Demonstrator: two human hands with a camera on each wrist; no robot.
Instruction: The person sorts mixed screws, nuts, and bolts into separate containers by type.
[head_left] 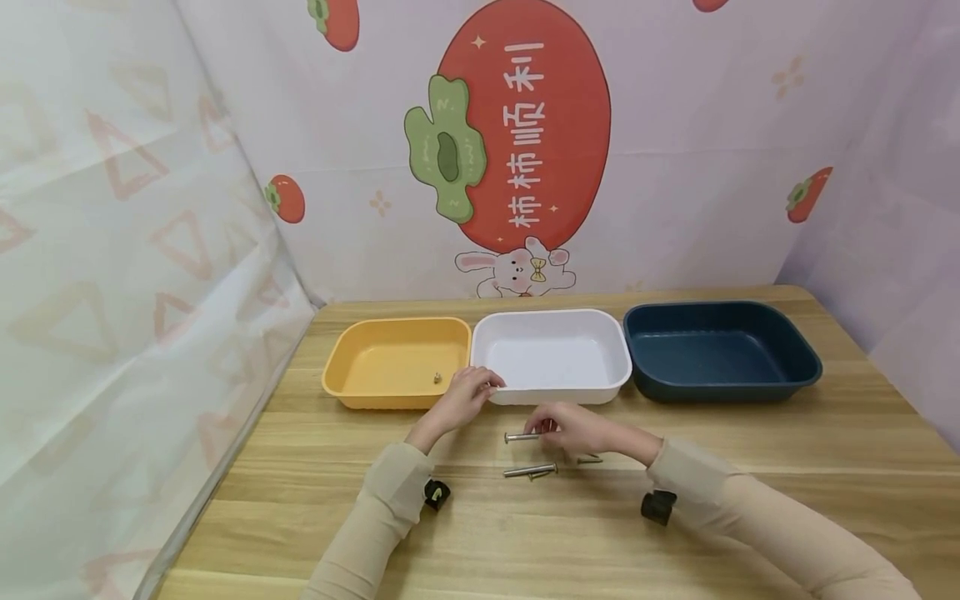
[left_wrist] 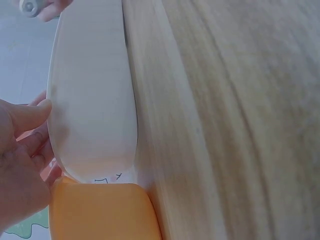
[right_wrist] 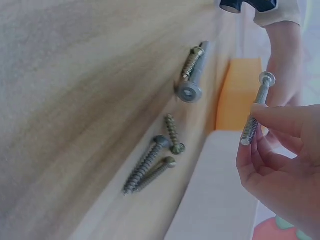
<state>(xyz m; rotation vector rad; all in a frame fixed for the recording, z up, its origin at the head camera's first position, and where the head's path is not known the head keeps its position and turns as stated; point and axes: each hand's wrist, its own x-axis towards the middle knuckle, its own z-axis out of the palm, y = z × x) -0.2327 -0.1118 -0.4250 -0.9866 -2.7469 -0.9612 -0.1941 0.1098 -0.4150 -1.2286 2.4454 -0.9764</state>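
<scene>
Above the table point(head_left: 525, 542), the right grip point(head_left: 576, 427) is pinching a metal bolt point(head_left: 522, 437), thumb against fingers; the left grip point(head_left: 465, 390) is pinching the rim of the white tray point(head_left: 555, 395); screws point(right_wrist: 145, 165) are lying below.

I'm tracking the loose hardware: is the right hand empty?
No: in the right wrist view, the right hand pinches a metal bolt.

Left tray point(head_left: 356, 385), middle tray point(head_left: 555, 358), right tray point(head_left: 712, 358) in row, desk point(head_left: 562, 550) back. Small piece point(head_left: 437, 378) in left tray. Bolt point(head_left: 525, 472), screw point(right_wrist: 191, 65) on desk before middle tray; three screws point(right_wrist: 145, 165) right of them.
</scene>
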